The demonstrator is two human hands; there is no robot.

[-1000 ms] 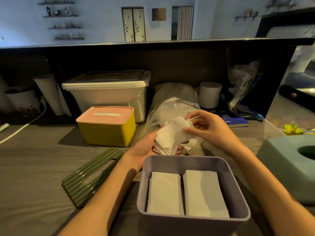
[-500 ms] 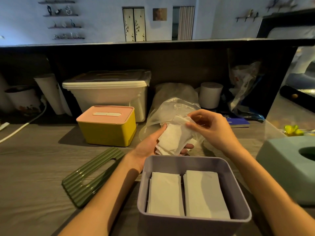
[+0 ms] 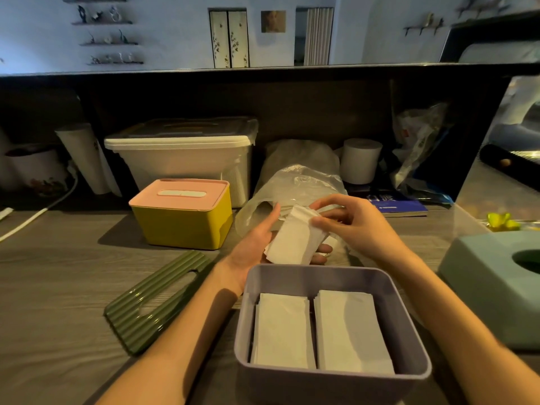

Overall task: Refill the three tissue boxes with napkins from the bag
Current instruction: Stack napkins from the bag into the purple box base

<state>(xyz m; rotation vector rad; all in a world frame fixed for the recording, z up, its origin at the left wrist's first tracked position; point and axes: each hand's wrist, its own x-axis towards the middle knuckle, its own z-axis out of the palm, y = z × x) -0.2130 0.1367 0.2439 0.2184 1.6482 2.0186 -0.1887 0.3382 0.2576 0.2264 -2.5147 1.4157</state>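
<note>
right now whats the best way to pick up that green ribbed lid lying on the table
Pinch the green ribbed lid through its slot, or by a long edge, coming from above with the left hand. It lies flat on the table and looks thin, so an edge or the slot gives purchase.

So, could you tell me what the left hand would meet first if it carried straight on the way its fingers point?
Probably the clear plastic bag: the left hand, cradling white napkins, points up-right toward it, though depth is unclear.
</note>
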